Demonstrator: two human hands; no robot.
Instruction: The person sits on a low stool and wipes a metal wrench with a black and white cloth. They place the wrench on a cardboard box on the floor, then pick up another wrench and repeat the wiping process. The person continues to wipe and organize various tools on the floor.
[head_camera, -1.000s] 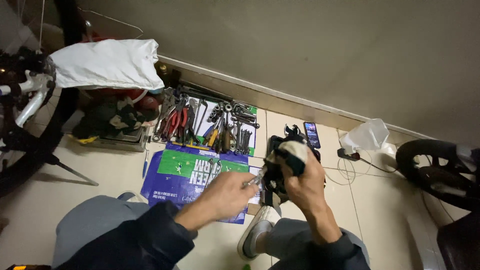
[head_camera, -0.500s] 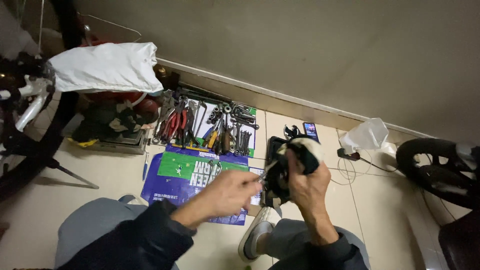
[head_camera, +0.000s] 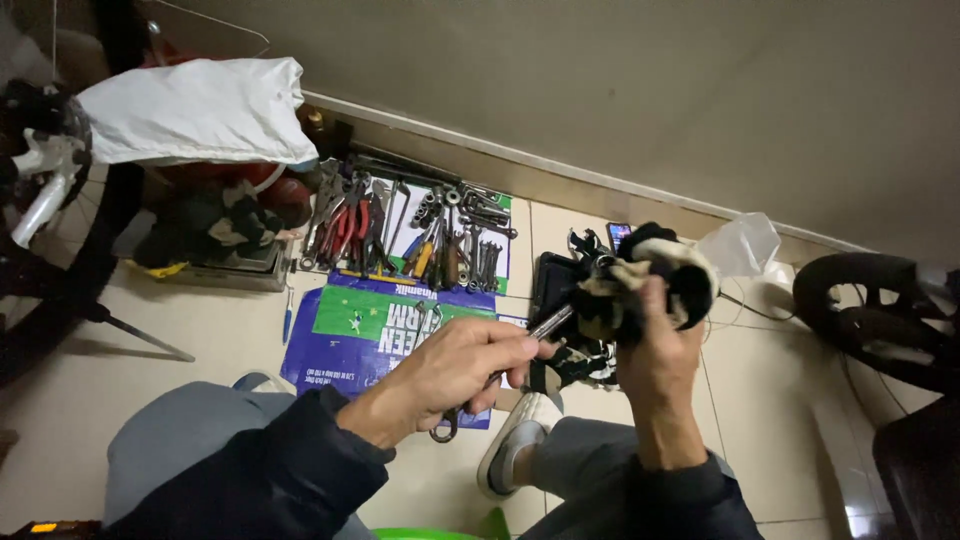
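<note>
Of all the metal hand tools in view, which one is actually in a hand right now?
The slim silver metal wrench gripped in the left hand, its tip against the dirty rag in the right hand. The other tools lie spread on the floor mat by the wall.

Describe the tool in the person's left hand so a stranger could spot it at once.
Start at the blue-and-green printed sheet on the floor tiles. Just right of it, the left hand grips a slim metal wrench, angled up into the dirty rag; unlike the tools laid out, it is lifted.
</note>
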